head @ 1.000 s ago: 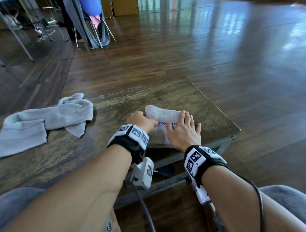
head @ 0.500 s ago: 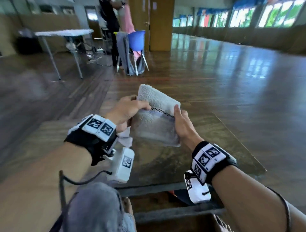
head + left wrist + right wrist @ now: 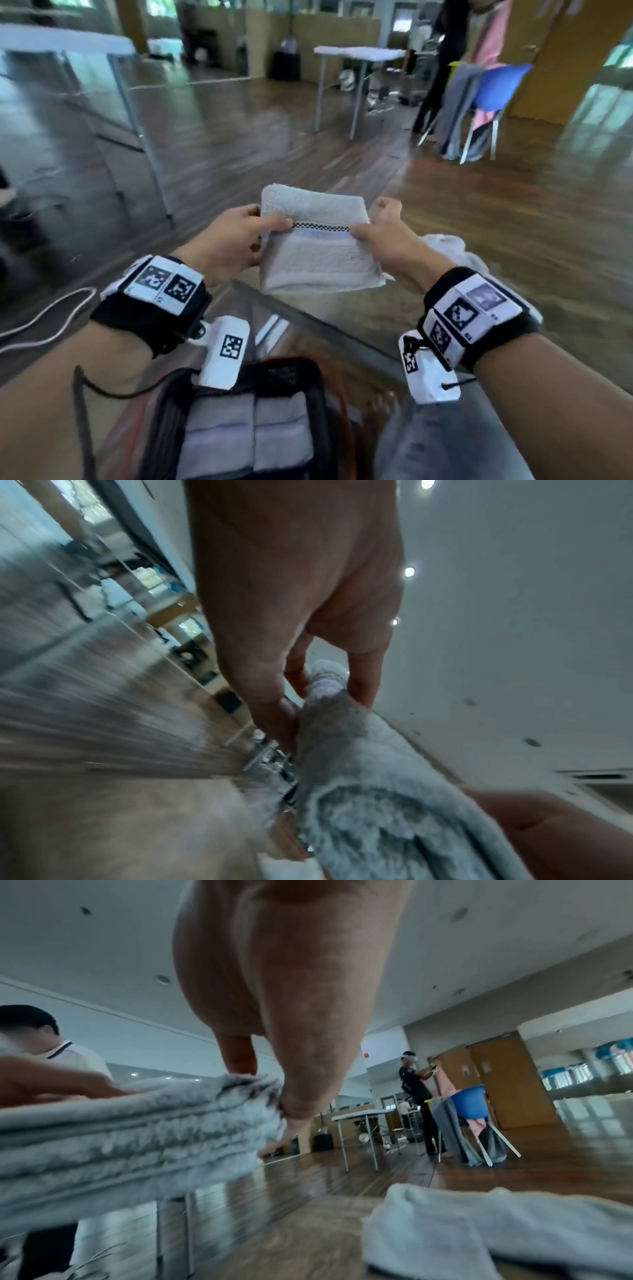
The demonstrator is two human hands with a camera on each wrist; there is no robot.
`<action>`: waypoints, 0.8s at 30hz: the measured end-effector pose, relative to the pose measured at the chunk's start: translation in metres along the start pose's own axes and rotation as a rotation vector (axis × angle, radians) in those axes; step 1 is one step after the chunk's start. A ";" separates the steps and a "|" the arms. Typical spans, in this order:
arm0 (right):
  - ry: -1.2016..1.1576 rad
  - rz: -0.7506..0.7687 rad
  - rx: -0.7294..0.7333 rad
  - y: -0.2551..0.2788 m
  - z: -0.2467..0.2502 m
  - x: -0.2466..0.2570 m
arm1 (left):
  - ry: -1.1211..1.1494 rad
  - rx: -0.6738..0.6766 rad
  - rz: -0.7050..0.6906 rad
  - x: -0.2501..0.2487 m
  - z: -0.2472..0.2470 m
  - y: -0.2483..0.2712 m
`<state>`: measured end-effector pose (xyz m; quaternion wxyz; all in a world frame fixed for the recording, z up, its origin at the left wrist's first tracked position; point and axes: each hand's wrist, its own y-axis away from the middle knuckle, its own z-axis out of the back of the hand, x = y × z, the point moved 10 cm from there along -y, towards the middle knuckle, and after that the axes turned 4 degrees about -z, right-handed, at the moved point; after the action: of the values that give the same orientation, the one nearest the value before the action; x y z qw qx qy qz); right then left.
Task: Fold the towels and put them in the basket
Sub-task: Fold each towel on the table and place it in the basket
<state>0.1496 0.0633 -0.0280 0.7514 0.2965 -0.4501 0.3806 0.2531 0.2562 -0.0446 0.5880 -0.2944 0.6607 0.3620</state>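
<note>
Folded towel (image 3: 318, 246) held up in the air between both hands, above the near edge of the surface (image 3: 308, 320), checkered band facing the head camera

Left hand (image 3: 227, 240): thumb on top at the band's left end, fingers curled under, pinching the towel's left edge. Right hand (image 3: 383, 236): thumb on top at the band's right end, fingers behind the right edge, pinching it too

Basket (image 3: 320, 394) sits low at the bottom of the head view, below the towel and nearer the body, dark rim, two folded towels (image 3: 246, 435) side by side inside. Only the head view shows the basket

Left wrist view: left thumb and fingers (image 3: 363, 680) clamped round the towel's rolled edge, the cloth running down toward the lens, the other hand at bottom right. Background motion-blurred

Right wrist view: stacked fold layers of the towel seen edge-on, right fingers (image 3: 236, 1056) on top, thumb against the side. Also shows a loose towel (image 3: 479, 1229) lying unfolded on the surface at lower right; head view only catches a pale bit of it behind the right wrist. Second person (image 3: 416, 1096) stands in the background by a blue chair (image 3: 469, 1102) draped with grey and pink cloth

Writing: none readable. Wrist bands carry black-and-white square marker codes, no text legible. Towel band is a plain check pattern, no brand visible
</note>
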 end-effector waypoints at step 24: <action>0.417 -0.566 0.615 0.030 -0.263 -0.348 | -0.524 0.108 0.564 0.446 0.055 0.020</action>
<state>0.1365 0.1805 -0.4493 0.7773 0.5337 -0.0571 0.3280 0.2075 0.3297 -0.4866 0.6288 0.0324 0.5614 0.5370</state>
